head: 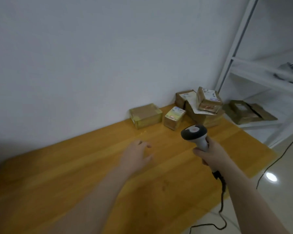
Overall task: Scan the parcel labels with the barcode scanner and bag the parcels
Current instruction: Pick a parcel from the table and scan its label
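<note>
The barcode scanner (195,134) is above the right part of the wooden table (74,174). The right hand (210,154) is wrapped round its pale handle, its dark head aimed toward the parcels at the far corner. Its black cable (222,200) drops off the table edge to the floor. The left hand (135,156) reaches forward over the tabletop, fingers loosely spread and holding nothing; it is blurred, and I cannot tell whether it touches the wood. Two parcels stand singly by the wall: a flat taped box (145,115) and a small labelled box (174,117). Just beside them is a pile (205,117) of at least three, topped by a tilted labelled box (209,100); its lower boxes overlap and are hard to count. More cardboard (247,112) lies on a white shelf unit (240,48), indistinct.
</note>
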